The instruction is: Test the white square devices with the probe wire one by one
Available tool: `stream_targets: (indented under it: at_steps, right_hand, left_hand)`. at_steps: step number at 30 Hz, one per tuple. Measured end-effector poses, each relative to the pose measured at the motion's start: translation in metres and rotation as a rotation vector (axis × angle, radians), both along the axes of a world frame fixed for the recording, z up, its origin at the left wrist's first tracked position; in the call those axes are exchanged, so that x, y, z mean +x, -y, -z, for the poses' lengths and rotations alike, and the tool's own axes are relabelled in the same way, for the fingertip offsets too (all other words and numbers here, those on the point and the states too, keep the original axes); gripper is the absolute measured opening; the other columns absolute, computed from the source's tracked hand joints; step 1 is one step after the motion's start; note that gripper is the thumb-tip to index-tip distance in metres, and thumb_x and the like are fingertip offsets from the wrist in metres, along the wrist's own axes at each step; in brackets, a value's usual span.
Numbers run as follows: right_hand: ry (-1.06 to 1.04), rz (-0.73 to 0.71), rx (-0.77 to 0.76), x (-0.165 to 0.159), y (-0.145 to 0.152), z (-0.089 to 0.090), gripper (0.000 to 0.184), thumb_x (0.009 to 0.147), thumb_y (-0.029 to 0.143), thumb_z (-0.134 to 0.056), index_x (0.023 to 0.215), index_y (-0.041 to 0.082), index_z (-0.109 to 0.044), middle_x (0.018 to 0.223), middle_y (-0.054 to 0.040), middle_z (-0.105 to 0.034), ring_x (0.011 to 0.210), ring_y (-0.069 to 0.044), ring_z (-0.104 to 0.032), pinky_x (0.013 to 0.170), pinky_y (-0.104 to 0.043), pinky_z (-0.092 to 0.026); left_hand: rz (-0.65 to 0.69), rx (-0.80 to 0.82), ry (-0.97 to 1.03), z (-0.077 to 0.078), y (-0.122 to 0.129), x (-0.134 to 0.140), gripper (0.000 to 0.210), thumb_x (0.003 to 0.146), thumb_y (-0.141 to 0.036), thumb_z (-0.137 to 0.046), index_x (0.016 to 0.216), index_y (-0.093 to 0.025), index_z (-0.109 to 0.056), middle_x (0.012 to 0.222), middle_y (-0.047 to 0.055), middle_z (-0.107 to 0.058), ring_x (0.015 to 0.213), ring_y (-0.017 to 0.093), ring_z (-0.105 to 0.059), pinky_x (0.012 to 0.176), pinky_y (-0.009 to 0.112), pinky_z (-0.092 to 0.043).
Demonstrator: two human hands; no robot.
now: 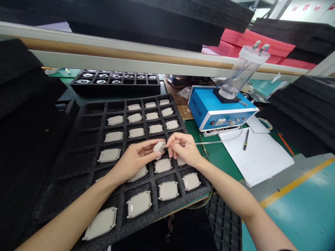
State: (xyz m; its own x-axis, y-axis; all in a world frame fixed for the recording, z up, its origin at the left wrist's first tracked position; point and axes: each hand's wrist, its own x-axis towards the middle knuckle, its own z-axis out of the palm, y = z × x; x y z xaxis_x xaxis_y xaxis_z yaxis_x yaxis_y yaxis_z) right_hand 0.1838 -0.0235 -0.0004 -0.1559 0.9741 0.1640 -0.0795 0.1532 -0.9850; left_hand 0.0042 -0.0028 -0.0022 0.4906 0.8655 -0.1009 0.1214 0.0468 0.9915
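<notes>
Above the black foam tray [154, 206], my left hand [133, 158] grips a beige watch case [158, 149] between thumb and fingers, tilted on its edge. My right hand [185, 148] pinches the end of a thin clear tube [209, 142] close against the case's right side. Whether the tube's tip touches the case is hard to make out, as fingers cover it. Other beige watch cases [168, 190] lie flat in the tray's compartments beneath and around both hands, some partly hidden by my left arm.
Right of the tray, the tube runs to a blue machine [222, 108] bearing a clear cylinder [242, 75]. Papers [256, 157] and a pen [246, 139] lie nearby. Behind stands another tray [115, 90] holding round metal parts. Black foam stacks [23, 115] rise at left, under a shelf rail [117, 57].
</notes>
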Motion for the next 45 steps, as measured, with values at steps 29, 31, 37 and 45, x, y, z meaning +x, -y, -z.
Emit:
stream_targets:
  at_steps: [29, 31, 37, 45]
  right_hand:
    - [0.022, 0.006, 0.019, 0.0008, 0.0005, 0.0007, 0.008, 0.066, 0.016, -0.048, 0.067, 0.016, -0.056, 0.047, 0.0043, -0.057, 0.036, -0.006, -0.044, 0.039, -0.016, -0.037]
    - [0.022, 0.008, 0.022, 0.0008, 0.0008, 0.0006, 0.009, 0.066, 0.015, -0.047, 0.067, 0.016, -0.056, 0.047, 0.0043, -0.057, 0.036, -0.006, -0.044, 0.038, -0.016, -0.037]
    - [0.016, 0.002, 0.024, 0.0001, 0.0014, 0.0001, 0.009, 0.066, 0.014, -0.047, 0.067, 0.015, -0.056, 0.047, 0.0039, -0.057, 0.035, -0.006, -0.044, 0.038, -0.016, -0.037]
    - [0.02, 0.003, 0.028, 0.0006, 0.0011, 0.001, 0.008, 0.067, 0.015, -0.048, 0.068, 0.015, -0.056, 0.047, 0.0038, -0.057, 0.036, -0.006, -0.045, 0.039, -0.016, -0.037]
  left_hand:
    - [-0.005, 0.018, -0.019, -0.0036, 0.0002, 0.0011, 0.05, 0.067, -0.039, -0.073, 0.112, -0.02, -0.065, 0.112, 0.006, -0.068, 0.107, 0.027, -0.061, 0.096, 0.037, -0.047]
    - [-0.005, 0.011, -0.006, -0.0035, 0.0, 0.0011, 0.049, 0.067, -0.037, -0.074, 0.112, -0.02, -0.065, 0.112, 0.006, -0.068, 0.107, 0.027, -0.061, 0.097, 0.037, -0.047]
    - [0.006, -0.005, -0.003, -0.0034, -0.0001, 0.0007, 0.048, 0.068, -0.035, -0.073, 0.113, -0.02, -0.064, 0.113, 0.005, -0.068, 0.108, 0.025, -0.061, 0.097, 0.034, -0.046]
    - [0.018, 0.0, 0.002, -0.0025, -0.0003, 0.0002, 0.047, 0.07, -0.032, -0.072, 0.114, -0.018, -0.063, 0.115, 0.006, -0.067, 0.109, 0.024, -0.06, 0.098, 0.033, -0.046]
